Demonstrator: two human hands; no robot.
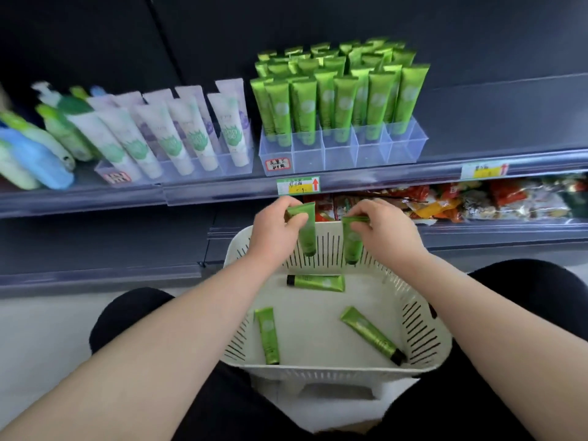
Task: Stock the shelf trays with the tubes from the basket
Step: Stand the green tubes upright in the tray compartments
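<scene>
On the shelf (222, 190), the white-tube tray (203, 168) stands left of the green-tube tray (340, 152), which is clear, five compartments across its front and packed with upright tubes. Below, the left hand (276, 227) pinches the first tube (307, 237) by its crimped end, cap hanging down. Just beside it, the right hand (388, 232) pinches the second tube (352, 245) likewise. Both hang over the far rim of the white slotted basket (426, 329). Inside lie three loose tubes (316, 282), glossy green with black caps, flat and well apart, with bare basket floor between them.
</scene>
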